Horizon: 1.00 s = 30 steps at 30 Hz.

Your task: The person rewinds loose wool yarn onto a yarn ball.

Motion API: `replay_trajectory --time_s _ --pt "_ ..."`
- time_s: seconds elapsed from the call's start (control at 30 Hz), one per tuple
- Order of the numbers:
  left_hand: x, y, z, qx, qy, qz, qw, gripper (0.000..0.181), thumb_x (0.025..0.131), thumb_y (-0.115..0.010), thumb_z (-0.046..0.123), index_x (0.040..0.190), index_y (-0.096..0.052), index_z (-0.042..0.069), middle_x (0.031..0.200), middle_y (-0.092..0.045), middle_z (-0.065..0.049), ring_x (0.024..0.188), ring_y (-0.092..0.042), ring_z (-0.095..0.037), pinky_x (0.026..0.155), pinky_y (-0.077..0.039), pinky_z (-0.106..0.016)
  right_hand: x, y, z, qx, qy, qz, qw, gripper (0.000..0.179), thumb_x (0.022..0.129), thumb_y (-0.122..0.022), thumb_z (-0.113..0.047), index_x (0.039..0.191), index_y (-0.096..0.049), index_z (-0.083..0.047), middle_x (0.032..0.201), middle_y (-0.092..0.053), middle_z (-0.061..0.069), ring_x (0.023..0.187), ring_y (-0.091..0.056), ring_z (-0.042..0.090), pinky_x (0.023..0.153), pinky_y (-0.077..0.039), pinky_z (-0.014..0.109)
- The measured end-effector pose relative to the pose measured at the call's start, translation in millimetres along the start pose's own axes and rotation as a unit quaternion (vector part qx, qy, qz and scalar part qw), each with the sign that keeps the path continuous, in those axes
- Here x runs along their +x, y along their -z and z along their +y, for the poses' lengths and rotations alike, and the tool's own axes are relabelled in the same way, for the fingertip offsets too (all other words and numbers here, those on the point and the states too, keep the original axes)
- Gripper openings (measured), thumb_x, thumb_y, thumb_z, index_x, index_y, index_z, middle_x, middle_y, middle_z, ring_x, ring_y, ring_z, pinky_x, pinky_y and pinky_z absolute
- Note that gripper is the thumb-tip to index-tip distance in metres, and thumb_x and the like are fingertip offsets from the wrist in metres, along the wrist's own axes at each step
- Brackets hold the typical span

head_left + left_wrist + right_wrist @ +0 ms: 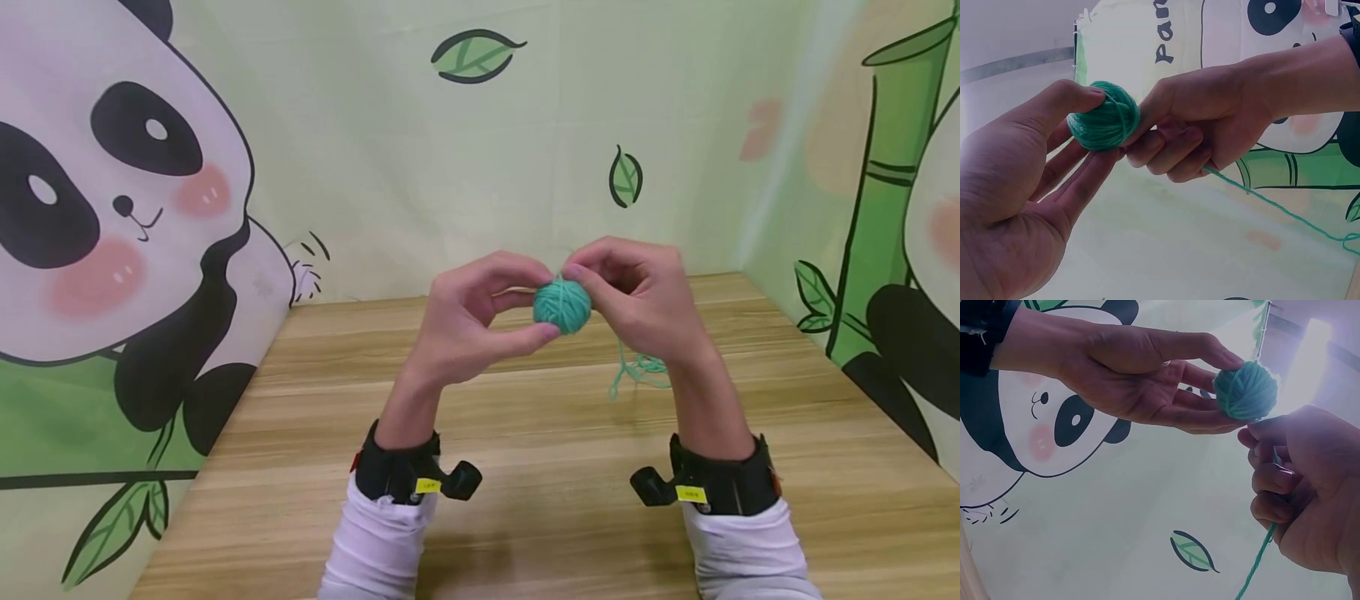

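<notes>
A small teal ball of yarn (562, 306) is held up above the wooden table. My left hand (480, 312) pinches it between the thumb below and the fingertips above. Close against its right side, my right hand (637, 292) has thumb and forefinger together at the ball's surface, the other fingers curled. From that curled hand a strand of yarn (1272, 207) runs out, as the left wrist view shows. In the right wrist view the strand (1257, 562) hangs below the right fist, while the ball (1246, 390) sits in the left fingertips.
A loose tangle of teal yarn (643, 368) lies on the wooden table (525, 433) behind the right wrist. Cloth walls printed with pandas and leaves (480, 57) stand around the back and sides. Each wrist wears a black strap (723, 475) with a small camera.
</notes>
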State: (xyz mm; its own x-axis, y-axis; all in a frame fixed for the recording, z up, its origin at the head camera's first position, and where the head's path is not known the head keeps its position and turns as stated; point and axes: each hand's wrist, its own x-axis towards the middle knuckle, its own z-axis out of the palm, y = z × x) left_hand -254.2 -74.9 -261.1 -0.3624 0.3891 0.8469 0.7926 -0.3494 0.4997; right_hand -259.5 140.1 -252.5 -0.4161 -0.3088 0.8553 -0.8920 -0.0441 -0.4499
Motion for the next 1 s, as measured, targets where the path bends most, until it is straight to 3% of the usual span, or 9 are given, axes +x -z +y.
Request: replay_trajectory --time_s 0.17,0.43,0.73,0.93,1.0 --pt "-0.9 2.1 -1.3 0.000 -0.006 0.009 0.9999 0.045 0.070 -0.074 -0.029 0.112 -0.059 -0.024 0.110 -0.062 -0.033 0.101 -0.064 -0.038 0.087 -0.062 -0.053 -2.6 0 6 0.003 -0.014 -0.017 0.9998 0.009 0.095 -0.068 0.006 0.098 -0.076 0.009 0.073 -0.067 -0.001 0.047 -0.041 0.008 0.039 -0.032 0.019" --pt "-0.7 1.6 -2.4 0.013 -0.018 0.043 0.9988 0.044 0.071 -0.075 -0.028 0.112 -0.060 -0.024 0.110 -0.063 -0.029 0.101 -0.064 -0.037 0.087 -0.062 -0.053 -2.5 -2 7 -0.022 -0.026 -0.048 0.9982 0.021 0.093 -0.064 0.014 0.101 -0.079 0.002 0.068 -0.060 -0.002 0.045 -0.036 0.007 0.037 -0.029 0.023" --pt "1.2 3.2 -3.5 0.047 -0.039 0.092 0.9939 0.043 0.072 -0.075 -0.027 0.112 -0.060 -0.023 0.107 -0.063 -0.030 0.102 -0.065 -0.036 0.090 -0.061 -0.052 -0.4 -6 5 -0.072 -0.017 -0.086 0.9935 0.021 0.089 -0.069 0.014 0.081 -0.071 -0.006 0.056 -0.041 -0.002 0.048 -0.033 0.007 0.039 -0.024 0.024" --pt "4.3 -1.2 7.1 0.072 -0.037 0.133 0.9878 0.039 0.074 -0.073 -0.026 0.110 -0.058 -0.026 0.107 -0.064 -0.021 0.099 -0.066 -0.031 0.089 -0.061 -0.055 0.4 -10 -1 -0.083 0.008 -0.108 0.9906 0.024 0.086 -0.070 0.016 0.077 -0.071 -0.006 0.057 -0.044 -0.003 0.049 -0.035 0.006 0.039 -0.025 0.025" --pt "5.7 -3.4 11.4 0.079 -0.032 0.141 0.9863 0.038 0.074 -0.072 -0.025 0.109 -0.058 -0.027 0.106 -0.064 -0.023 0.099 -0.066 -0.029 0.088 -0.061 -0.056 0.5 -10 -3 -0.085 0.013 -0.114 0.9897 0.022 0.086 -0.070 0.015 0.080 -0.074 -0.005 0.058 -0.047 -0.003 0.050 -0.037 0.006 0.039 -0.027 0.025"
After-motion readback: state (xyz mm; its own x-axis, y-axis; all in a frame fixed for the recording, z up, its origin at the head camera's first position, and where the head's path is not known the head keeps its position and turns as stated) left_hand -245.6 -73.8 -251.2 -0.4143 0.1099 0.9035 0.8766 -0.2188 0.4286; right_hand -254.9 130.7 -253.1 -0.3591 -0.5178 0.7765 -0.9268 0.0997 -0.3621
